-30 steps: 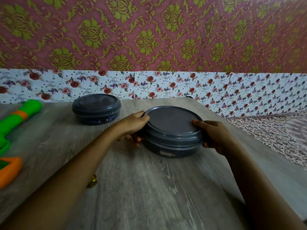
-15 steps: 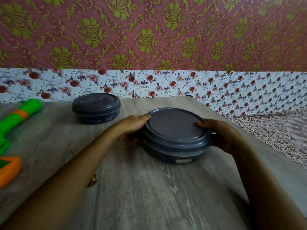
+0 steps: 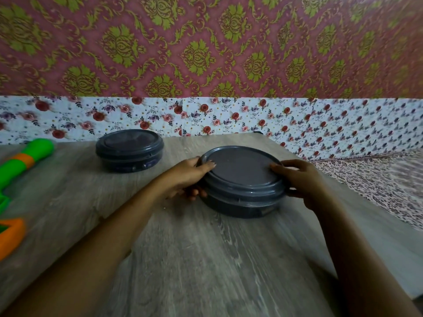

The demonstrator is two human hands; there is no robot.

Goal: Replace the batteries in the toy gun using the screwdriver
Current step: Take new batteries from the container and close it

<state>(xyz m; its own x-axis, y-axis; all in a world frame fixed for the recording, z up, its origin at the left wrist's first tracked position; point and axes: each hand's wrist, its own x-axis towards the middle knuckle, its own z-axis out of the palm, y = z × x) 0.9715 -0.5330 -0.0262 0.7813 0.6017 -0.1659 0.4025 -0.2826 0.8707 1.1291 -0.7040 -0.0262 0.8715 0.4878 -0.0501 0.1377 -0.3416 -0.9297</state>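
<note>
Turning between the two hands, the near container (image 3: 242,179) is now showing its small pale label (image 3: 266,211) further round to the right of its front wall than half a second ago, while everything else is keeping its place. The toy gun (image 3: 21,165), green with an orange band, is lying untouched at the left edge of the table (image 3: 206,259), partly out of frame and well apart from both hands. The left hand (image 3: 187,177) is gripping the dark round container's left side, thumb lying on the lid's rim and fingers curling against the wall below. The right hand (image 3: 302,181) is clasping the opposite side, fingers curling over the rim. A far container (image 3: 129,152) of the same kind, lid on, is standing toward the back of the wood-grain table, between gun and hands. Floral and damask paper is covering the wall (image 3: 206,53) behind, and a patterned cloth (image 3: 377,179) is lying to the right.
</note>
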